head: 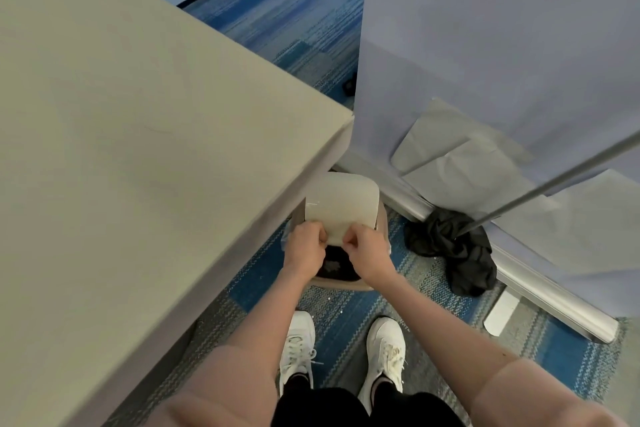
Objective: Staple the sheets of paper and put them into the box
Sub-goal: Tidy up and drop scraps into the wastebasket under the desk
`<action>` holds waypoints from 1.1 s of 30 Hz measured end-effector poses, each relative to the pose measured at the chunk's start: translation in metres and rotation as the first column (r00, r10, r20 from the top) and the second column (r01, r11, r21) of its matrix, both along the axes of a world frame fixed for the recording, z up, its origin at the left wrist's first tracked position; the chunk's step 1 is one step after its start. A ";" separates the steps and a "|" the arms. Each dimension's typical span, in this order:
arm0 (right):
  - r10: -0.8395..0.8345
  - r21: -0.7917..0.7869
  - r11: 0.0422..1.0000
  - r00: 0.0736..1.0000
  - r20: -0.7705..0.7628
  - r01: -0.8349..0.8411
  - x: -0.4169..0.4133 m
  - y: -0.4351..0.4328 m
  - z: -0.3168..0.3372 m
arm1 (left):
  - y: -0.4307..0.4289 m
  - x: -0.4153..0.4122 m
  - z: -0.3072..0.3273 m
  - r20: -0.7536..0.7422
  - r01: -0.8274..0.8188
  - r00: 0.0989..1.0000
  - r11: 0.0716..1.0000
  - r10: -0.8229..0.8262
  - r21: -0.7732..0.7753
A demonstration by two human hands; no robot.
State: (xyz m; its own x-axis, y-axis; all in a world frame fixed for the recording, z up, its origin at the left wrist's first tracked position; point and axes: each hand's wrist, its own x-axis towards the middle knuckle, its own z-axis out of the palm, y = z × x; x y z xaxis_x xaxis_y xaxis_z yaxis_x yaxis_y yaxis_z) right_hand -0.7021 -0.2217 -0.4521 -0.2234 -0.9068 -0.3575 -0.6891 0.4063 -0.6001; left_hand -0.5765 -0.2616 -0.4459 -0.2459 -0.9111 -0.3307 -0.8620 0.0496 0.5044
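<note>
I stand beside a table and look down at the floor. Both hands hold a pale sheet of paper (pixel 341 204) by its near edge, over a tan box (pixel 341 282) with a dark inside that stands on the carpet by the table's corner. My left hand (pixel 305 246) pinches the near left part of the sheet. My right hand (pixel 367 250) pinches the near right part. The sheet curves away from me and hides the far half of the box. No stapler is in view.
The grey table (pixel 138 149) fills the left side. A pale partition (pixel 502 62) with a metal base rail (pixel 554 298) stands on the right. Black cloth (pixel 457 253) lies at the foot of a slanted metal pole (pixel 554 184). My white shoes (pixel 346 354) stand on blue carpet.
</note>
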 end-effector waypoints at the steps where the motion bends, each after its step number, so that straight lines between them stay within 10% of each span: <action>1: -0.004 0.003 1.000 1.000 0.005 0.004 0.000 0.000 0.000 | 0.000 -0.001 0.001 0.016 0.023 1.000 1.000 -0.023 -0.003; 21: -0.022 -0.015 1.000 0.995 0.099 0.024 0.000 0.001 0.021 | 0.001 0.001 0.017 0.084 0.081 0.993 0.996 -0.077 -0.042; 33: -0.283 -0.238 0.898 0.900 0.332 0.370 -0.016 0.039 0.165 | 0.041 -0.027 0.179 -0.119 0.032 0.991 0.968 -0.064 -0.251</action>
State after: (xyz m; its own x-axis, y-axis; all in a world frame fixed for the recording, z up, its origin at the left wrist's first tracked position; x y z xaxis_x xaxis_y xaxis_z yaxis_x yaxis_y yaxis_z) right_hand -0.7185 -0.1831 -0.2868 -0.4543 -0.8714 -0.1850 -0.3313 0.3581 -0.8729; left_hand -0.6032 -0.2206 -0.2670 -0.3164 -0.9467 -0.0601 -0.7866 0.2264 0.5745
